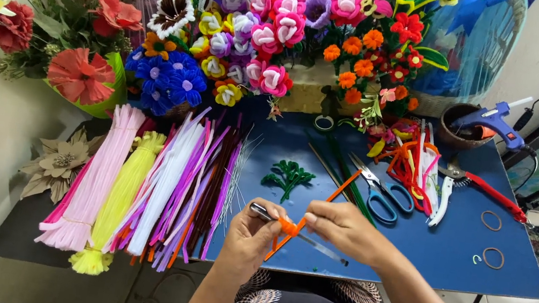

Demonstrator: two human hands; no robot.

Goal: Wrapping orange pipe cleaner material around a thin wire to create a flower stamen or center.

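Observation:
My left hand (251, 230) grips a thin metal rod (322, 249) that lies across the table's near edge. An orange pipe cleaner (325, 205) is coiled around the rod beside my left fingers, and its free end runs up and to the right. My right hand (340, 226) pinches that pipe cleaner close to the coil. A small green pipe-cleaner leaf piece (288, 175) lies on the blue table (453, 248) just beyond my hands.
Bundles of pink, yellow, white and purple pipe cleaners (137, 189) lie at left. Blue-handled scissors (386, 196), red-handled cutters (488, 193), a blue glue gun (495, 121) in a bowl and rubber rings (493, 257) sit at right. Pipe-cleaner flower bouquets (264, 38) line the back.

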